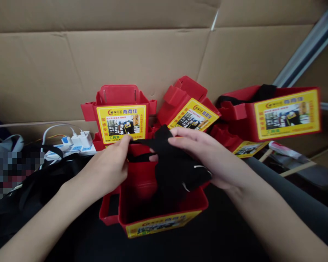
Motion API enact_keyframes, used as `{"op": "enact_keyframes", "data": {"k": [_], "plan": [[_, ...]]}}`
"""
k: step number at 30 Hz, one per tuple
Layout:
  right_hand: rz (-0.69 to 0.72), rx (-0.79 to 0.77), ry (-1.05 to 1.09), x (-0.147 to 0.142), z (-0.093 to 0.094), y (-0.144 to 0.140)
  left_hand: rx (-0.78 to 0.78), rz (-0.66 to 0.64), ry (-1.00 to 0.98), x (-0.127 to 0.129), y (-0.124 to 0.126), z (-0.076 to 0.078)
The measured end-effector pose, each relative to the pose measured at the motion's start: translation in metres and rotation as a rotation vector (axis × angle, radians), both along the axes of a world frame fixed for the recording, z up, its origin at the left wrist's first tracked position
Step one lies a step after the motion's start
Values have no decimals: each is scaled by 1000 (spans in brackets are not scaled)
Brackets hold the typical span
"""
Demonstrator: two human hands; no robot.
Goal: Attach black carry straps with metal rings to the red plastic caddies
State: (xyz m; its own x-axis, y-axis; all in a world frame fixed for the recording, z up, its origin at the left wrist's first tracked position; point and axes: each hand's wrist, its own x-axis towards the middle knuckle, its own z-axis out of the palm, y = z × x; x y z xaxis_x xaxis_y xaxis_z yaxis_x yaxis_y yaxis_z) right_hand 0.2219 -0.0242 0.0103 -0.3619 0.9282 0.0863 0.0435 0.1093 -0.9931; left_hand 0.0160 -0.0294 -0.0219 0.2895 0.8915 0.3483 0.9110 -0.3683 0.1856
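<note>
A red plastic tool box (142,182) with a yellow label stands in front of me, its open top facing up. Above its opening, my right hand (196,149) grips a bundle of black strap (172,160), with two pale bands showing near its lower end. My left hand (110,163) pinches one end of the same strap at the box's back left. Between the hands the strap runs in two strands along the back wall. Part of the box's dark inside is hidden by the bundle.
Behind stand more red tool boxes (123,95) with yellow labels; the box at right (287,112) has black strap in it. A power strip (76,147) with white chargers and black fabric (41,182) lie at left. Cardboard (131,58) walls the back.
</note>
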Motion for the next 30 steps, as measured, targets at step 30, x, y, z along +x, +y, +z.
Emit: {"op": "enact_keyframes", "data": {"k": [30], "plan": [[47, 438, -220, 3, -6, -12, -182, -314, -692, -3, -4, 17]]}}
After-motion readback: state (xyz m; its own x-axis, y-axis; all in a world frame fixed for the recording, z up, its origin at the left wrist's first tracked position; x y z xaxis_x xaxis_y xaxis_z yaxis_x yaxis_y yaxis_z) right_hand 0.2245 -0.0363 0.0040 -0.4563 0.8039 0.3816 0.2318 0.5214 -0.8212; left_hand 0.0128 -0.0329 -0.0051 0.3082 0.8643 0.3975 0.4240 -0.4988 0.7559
